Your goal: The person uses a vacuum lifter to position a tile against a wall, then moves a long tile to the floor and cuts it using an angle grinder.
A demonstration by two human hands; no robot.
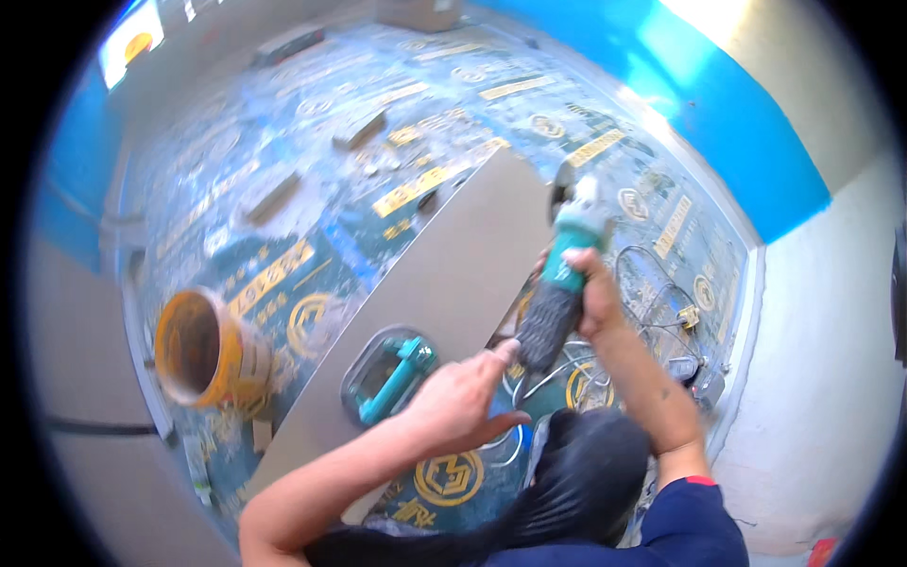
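My right hand [599, 298] is wrapped round the teal body of an angle grinder [550, 319], tilted with its head pointing away from me. Its disc [561, 189] is seen nearly edge-on, beside the right edge of a long grey-beige slab [472, 241]. At the grinder's dark rear end, the index finger of my left hand [461, 399] reaches its casing. The thumb of that hand is stretched apart and its palm is free of the tool. On the slab, left of that hand, stands a teal-handled tool with an oval base [397, 380].
A yellow, dirt-streaked bucket [248, 364] stands at the left. Offcuts [274, 198] and dust lie on the printed floor sheeting [453, 85]. Cables and a yellow plug [688, 317] lie at the right, near the wall [812, 378]. My dark-trousered knee [595, 463] is close below the grinder.
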